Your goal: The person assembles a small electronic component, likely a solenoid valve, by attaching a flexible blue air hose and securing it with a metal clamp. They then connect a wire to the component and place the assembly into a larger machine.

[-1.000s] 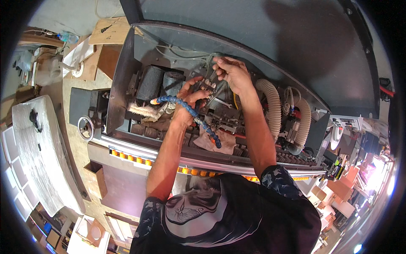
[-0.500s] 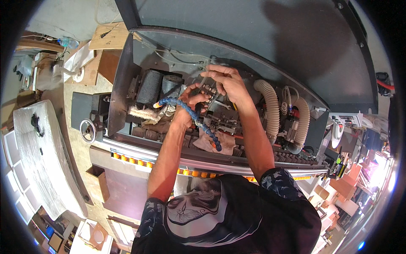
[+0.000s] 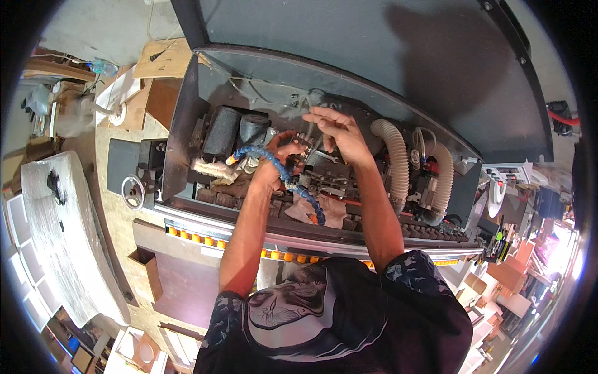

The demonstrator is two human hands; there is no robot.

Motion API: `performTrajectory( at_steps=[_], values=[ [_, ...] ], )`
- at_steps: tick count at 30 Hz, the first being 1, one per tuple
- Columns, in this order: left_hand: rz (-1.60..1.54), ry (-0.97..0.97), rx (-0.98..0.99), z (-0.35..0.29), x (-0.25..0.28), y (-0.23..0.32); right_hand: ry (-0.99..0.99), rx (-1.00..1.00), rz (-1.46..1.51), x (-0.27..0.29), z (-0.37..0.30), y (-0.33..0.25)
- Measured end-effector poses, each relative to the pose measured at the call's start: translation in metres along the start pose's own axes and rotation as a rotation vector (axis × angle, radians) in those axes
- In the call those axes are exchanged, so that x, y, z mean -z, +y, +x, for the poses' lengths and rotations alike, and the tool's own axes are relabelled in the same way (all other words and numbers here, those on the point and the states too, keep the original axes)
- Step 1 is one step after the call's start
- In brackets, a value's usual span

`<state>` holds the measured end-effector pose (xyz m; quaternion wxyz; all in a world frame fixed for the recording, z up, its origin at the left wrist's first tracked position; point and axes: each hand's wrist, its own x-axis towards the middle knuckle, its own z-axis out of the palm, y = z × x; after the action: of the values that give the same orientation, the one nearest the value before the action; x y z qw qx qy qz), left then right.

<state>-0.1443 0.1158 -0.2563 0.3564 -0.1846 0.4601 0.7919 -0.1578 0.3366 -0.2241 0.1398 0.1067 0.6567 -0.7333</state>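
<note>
Both my hands reach into an open dark machine housing point(image 3: 179, 137). My left hand point(image 3: 281, 157) is closed, its fingers curled at a small metal part that I cannot make out. A blue segmented hose point(image 3: 288, 176) with an orange tip arches in front of that wrist. Just right of it hovers my right hand point(image 3: 342, 134), its fingers stretched leftward and apart, near a thin clear tube point(image 3: 310, 118). Whether the fingertips touch the tube is hidden. An open-end wrench point(image 3: 329, 156) lies on the mechanism below my right hand.
Left of my hands stand a dark roller point(image 3: 222, 132) and a smaller cylinder point(image 3: 254, 128). Ribbed beige hoses point(image 3: 392, 149) rise at the right. A raised grey lid point(image 3: 355, 37) stands behind. A cloth point(image 3: 321, 210) lies inside near the front rail point(image 3: 311, 248). A handwheel point(image 3: 132, 192) sits outside left.
My right hand's fingers have spread and shifted slightly down and right, away from the clear tube's upper part. My left hand stays about where it was. The wrench now shows more fully.
</note>
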Motion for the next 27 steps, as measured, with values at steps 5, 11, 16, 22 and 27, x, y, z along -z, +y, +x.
performTrajectory(
  at_steps=[5, 11, 16, 22, 27],
  values=[
    [-0.011, -0.027, 0.087, -0.011, -0.005, -0.002, -0.007, 0.043, 0.061, -0.014, 0.008, -0.012],
    [-0.038, -0.032, -0.012, -0.045, -0.023, 0.004, 0.198, 0.185, -0.649, -0.010, -0.008, -0.018],
    [-0.118, -0.063, -0.119, -0.076, -0.043, 0.006, 0.201, -0.026, -0.295, -0.011, -0.059, -0.023],
    [-0.006, -0.076, -0.162, -0.096, -0.053, -0.006, 0.096, -0.025, -0.098, -0.011, -0.078, -0.012],
    [-0.011, -0.064, -0.240, -0.105, -0.051, -0.023, -0.008, -0.073, -0.020, -0.013, -0.089, -0.014]
  ],
)
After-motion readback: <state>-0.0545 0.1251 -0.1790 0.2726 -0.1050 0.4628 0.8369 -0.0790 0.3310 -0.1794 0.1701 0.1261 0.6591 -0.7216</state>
